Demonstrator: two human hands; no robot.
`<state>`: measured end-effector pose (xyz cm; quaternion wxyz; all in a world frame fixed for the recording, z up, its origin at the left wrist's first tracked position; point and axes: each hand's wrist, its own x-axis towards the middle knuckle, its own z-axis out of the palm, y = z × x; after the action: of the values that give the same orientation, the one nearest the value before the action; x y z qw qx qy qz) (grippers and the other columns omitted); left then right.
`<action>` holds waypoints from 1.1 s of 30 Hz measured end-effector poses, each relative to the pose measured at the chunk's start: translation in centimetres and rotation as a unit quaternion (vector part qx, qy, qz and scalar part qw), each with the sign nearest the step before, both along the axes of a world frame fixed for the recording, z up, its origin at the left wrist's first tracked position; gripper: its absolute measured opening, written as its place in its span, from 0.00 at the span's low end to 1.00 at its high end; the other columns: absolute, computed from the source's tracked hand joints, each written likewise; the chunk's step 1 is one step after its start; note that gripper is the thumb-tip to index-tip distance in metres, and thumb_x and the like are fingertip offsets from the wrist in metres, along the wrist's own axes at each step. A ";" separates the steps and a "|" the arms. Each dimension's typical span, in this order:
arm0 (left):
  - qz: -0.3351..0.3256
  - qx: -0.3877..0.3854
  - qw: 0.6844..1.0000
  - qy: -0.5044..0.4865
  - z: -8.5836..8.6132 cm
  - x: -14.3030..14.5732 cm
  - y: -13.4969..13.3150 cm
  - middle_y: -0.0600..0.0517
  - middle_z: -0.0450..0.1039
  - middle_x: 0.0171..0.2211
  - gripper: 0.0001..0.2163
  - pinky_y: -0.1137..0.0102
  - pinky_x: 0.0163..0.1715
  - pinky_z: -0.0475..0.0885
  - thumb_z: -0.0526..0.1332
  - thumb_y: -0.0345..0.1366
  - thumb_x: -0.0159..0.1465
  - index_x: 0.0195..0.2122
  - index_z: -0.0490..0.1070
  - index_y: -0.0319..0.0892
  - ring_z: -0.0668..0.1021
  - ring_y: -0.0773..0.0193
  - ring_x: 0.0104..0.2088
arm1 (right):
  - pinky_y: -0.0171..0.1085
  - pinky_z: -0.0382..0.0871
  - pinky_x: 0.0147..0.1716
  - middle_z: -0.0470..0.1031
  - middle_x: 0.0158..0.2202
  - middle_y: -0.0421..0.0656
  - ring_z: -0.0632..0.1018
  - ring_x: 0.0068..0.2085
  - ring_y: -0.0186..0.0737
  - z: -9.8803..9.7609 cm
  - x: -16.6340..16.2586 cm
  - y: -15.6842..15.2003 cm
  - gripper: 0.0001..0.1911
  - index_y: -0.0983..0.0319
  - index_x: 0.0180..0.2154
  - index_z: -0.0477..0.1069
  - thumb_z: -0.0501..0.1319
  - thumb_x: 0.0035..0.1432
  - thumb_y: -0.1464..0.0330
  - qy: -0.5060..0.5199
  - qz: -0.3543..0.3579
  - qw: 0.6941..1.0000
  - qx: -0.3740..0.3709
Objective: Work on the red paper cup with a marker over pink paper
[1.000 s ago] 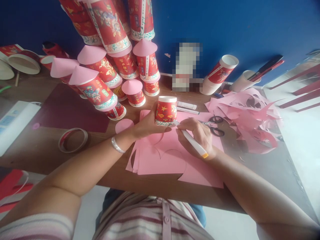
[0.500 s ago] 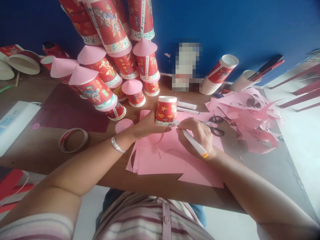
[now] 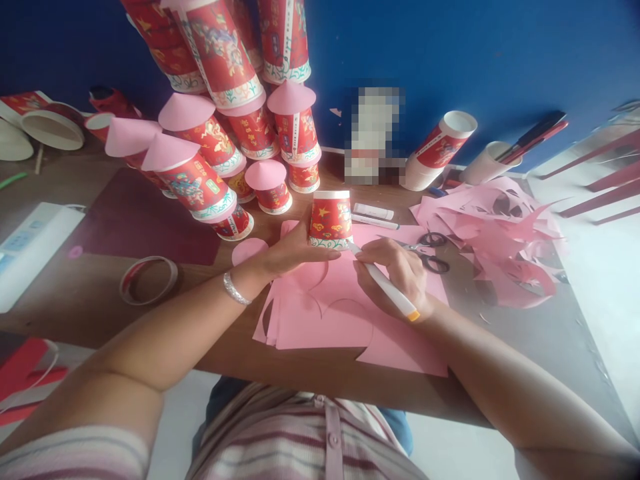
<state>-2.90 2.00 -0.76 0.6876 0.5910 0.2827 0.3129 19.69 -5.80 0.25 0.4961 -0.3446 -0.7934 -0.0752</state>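
Note:
A red paper cup (image 3: 331, 217) with gold patterns and a green vine design on its white lower band is held by my left hand (image 3: 295, 252), fingers wrapped round its left side and base. My right hand (image 3: 393, 270) grips a white marker (image 3: 387, 288) with a yellow-orange end; its tip is close to the cup's lower right edge, and whether it touches I cannot tell. Beneath both hands lie pink paper sheets (image 3: 320, 327) with curved outlines drawn on them. Scissors (image 3: 434, 253) with black handles rest just past my right hand, partly hidden by it.
Decorated red cups with pink cone tops (image 3: 187, 177) stand stacked at the back left. Pink paper scraps (image 3: 500, 233) heap on the right, near a cup of pens (image 3: 493, 163) and stacked paper cups (image 3: 440, 150). A tape roll (image 3: 149, 281) lies left; capped markers (image 3: 374, 212) lie behind the held cup.
The held cup has turned and tilted slightly, so its top opening no longer shows. The marker's tip has drawn back a little from the cup's edge.

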 end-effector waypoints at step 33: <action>-0.012 0.028 0.999 -0.013 -0.9 -0.2 0.4 0.43 0.88 0.54 0.27 0.51 0.60 0.84 0.86 0.48 0.62 0.54 0.80 0.43 0.87 0.44 0.58 | 0.36 0.78 0.31 0.83 0.35 0.38 0.86 0.32 0.39 -0.3 -0.3 0.0 0.12 0.55 0.49 0.73 0.64 0.74 0.78 0.003 0.009 1.000 -0.007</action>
<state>-3.06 2.40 -1.65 0.6785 0.6092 0.2573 0.3199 19.37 -5.75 -0.03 0.4969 -0.3411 -0.7954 -0.0636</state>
